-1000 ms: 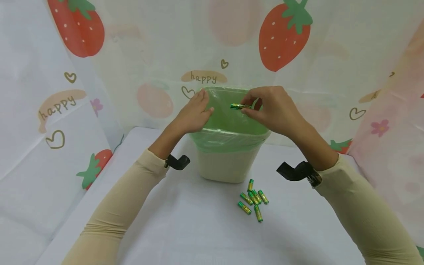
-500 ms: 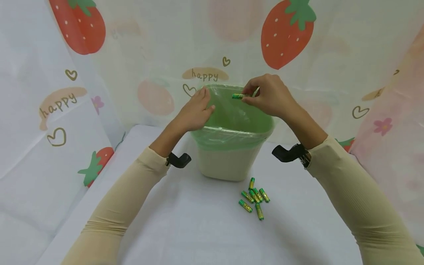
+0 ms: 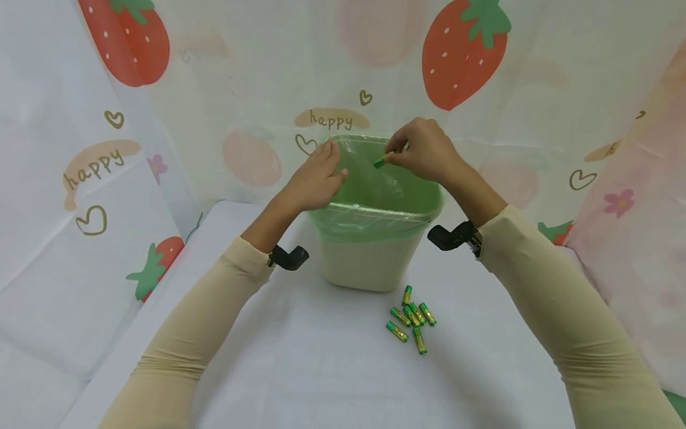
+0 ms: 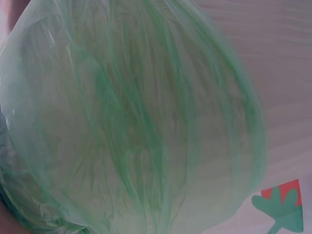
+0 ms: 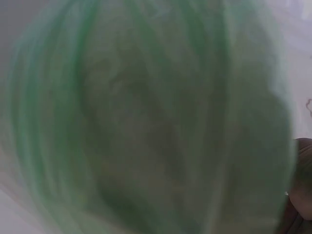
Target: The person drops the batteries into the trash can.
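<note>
In the head view a pale bin [image 3: 364, 265] stands on the white table, lined with a translucent green bag [image 3: 370, 229] folded over its rim. My left hand [image 3: 317, 179] rests on the bin's left rim, fingers extended and thumb toward the inside. Over the opening, my right hand [image 3: 426, 152] pinches a green battery [image 3: 380, 162] between thumb and fingers, its end tilted downward; the fingers hide the rest of it. Creased bag film [image 4: 131, 122] fills most of the left wrist view. Blurred film [image 5: 161, 117] does likewise in the right wrist view, with fingers [image 5: 304, 180] at its edge.
Several green-and-gold batteries [image 3: 397, 331] lie loosely grouped on the white tablecloth [image 3: 300, 369], just in front of the bin. Strawberry-printed cloth walls [image 3: 257, 77] close off the back and both sides.
My right hand has risen, then shifted slightly left over the bin, and the battery in it has turned from level to end-down. My left hand stays on the rim.
</note>
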`<action>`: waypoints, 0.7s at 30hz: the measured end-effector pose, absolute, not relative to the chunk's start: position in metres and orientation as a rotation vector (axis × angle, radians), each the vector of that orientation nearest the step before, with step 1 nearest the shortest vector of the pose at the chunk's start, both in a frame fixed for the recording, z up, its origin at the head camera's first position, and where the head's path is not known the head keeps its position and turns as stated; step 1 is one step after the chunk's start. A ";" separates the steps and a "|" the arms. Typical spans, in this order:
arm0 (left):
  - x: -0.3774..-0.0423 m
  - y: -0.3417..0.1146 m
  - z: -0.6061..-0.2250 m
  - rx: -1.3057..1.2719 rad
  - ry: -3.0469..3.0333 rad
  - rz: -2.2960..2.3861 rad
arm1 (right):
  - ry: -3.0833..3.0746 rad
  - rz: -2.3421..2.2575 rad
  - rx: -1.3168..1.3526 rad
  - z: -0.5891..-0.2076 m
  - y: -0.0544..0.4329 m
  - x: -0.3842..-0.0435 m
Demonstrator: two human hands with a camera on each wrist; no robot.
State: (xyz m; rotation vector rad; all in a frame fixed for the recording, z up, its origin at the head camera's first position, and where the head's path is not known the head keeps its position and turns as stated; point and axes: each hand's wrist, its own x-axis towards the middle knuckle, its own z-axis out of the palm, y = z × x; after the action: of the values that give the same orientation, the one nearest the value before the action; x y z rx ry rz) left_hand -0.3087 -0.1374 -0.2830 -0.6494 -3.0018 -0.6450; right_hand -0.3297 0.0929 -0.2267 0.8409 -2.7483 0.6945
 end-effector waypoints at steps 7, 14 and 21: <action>-0.308 -0.138 -0.282 -0.651 -2.996 -0.626 | -2.878 0.502 0.763 -0.230 0.092 -0.334; -0.311 -0.137 -0.283 -0.655 -2.998 -0.637 | -2.827 0.576 0.773 -0.228 0.103 -0.330; -0.309 -0.137 -0.281 -0.654 -2.997 -0.666 | -2.763 0.650 0.797 -0.224 0.120 -0.318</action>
State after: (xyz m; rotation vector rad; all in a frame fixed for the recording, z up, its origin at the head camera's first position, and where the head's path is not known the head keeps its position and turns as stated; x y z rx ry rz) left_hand -0.3088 -0.1365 -0.2812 -0.6539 -2.9972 -0.6660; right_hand -0.3179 0.1195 -0.2236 0.7971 -2.7633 0.6495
